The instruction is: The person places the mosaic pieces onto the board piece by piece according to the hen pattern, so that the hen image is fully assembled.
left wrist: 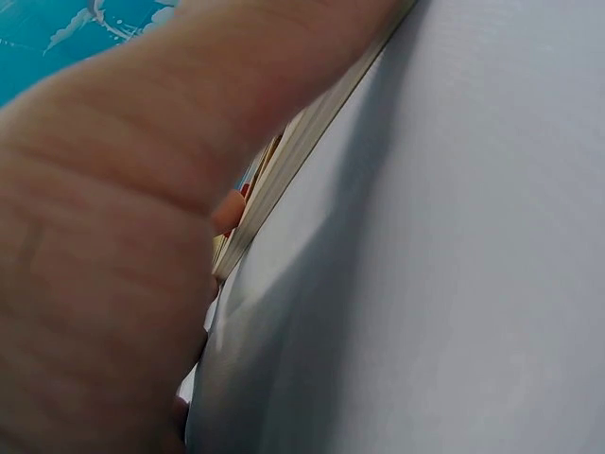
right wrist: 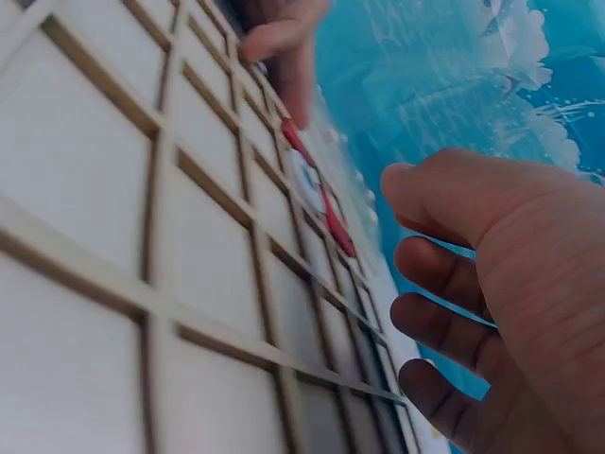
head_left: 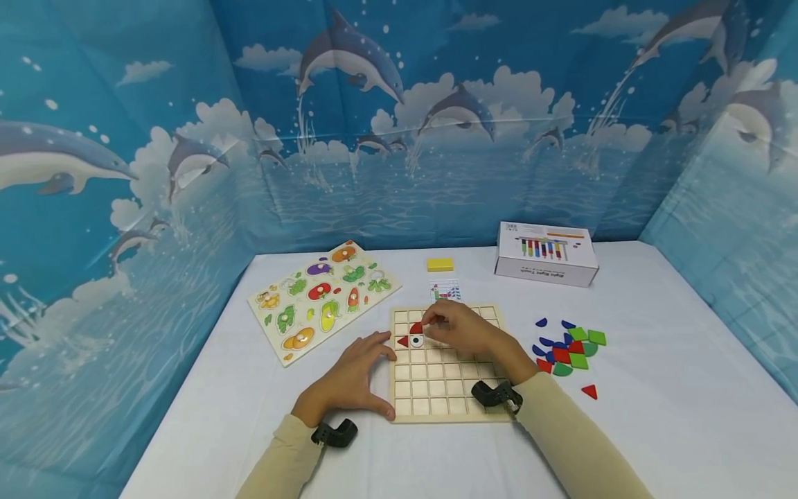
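Note:
A wooden grid board (head_left: 451,418) lies in the middle of the table. In its upper left squares are a red triangle (head_left: 403,341), a white round eye piece (head_left: 415,341) and a curved red piece (head_left: 415,328). My left hand (head_left: 352,374) is spread along the board's left edge, its fingertips and thumb touching it. Above the board, beside the curved red piece, is my right hand (head_left: 464,329). The right wrist view shows its fingers (right wrist: 440,322) loosely bent, with nothing between them and the thumb.
Red, blue and green shape pieces (head_left: 561,355) lie right of the board, and a lone red triangle (head_left: 589,392) lies nearer. Behind the board are a pattern card (head_left: 445,290) and a yellow block (head_left: 440,265). A vegetable puzzle (head_left: 339,284) lies left, a white box (head_left: 545,255) back right.

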The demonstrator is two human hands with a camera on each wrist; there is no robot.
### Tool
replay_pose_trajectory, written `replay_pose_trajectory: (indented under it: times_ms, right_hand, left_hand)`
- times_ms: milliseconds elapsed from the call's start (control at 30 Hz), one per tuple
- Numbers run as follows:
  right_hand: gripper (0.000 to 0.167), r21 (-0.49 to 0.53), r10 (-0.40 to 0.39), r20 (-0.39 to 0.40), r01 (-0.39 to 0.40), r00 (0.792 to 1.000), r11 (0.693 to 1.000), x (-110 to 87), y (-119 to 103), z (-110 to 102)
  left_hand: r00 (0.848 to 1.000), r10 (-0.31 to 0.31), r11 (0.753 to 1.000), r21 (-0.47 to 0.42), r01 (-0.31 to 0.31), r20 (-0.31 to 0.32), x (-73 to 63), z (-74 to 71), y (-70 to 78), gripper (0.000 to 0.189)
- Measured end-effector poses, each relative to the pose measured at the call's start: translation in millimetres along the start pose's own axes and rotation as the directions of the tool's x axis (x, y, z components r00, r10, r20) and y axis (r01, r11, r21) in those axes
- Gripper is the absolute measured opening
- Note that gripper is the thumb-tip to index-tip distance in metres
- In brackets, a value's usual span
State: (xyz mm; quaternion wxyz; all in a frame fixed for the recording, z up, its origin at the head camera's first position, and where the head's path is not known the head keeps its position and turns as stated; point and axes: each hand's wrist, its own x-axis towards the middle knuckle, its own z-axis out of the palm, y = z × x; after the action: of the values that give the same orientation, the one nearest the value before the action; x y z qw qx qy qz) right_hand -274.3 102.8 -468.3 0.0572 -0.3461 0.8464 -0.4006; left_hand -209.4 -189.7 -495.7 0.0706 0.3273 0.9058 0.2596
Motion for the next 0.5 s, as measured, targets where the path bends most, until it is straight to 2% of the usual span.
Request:
replay_pose_trajectory:
  times_ms: [167,267,367,500]
  right_hand:
    - [0.016,-0.033,-0.027,-0.047,0.025,0.999,0.999,-12.2,2.5,-31.6]
    - [0.016,-0.069,-0.018,-0.06,0.013,0.998,0.997,-25.0,9.3,-55.6]
    - [0.018,-0.114,0.037,-0.079,-0.046,0.996,0.992,-42.3,19.2,-80.2]
    - [0.025,-0.158,0.17,-0.117,-0.187,0.978,0.97,-72.0,36.3,-108.0]
  left_hand:
    - [1.0,-0.001,1.0,-0.01,0.001,0.0,1.4,0.8,0.8,0.09]
    - [1.0,0.002,1.0,-0.008,-0.002,-0.003,1.4,1.2,0.9,0.09]
    - [1.0,-0.001,1.0,-0.005,0.001,-0.003,0.7,1.0,0.7,0.09]
    - [1.0,-0.011,1.0,-0.009,0.011,-0.001,-0.1,-0.1,0.3,0.091]
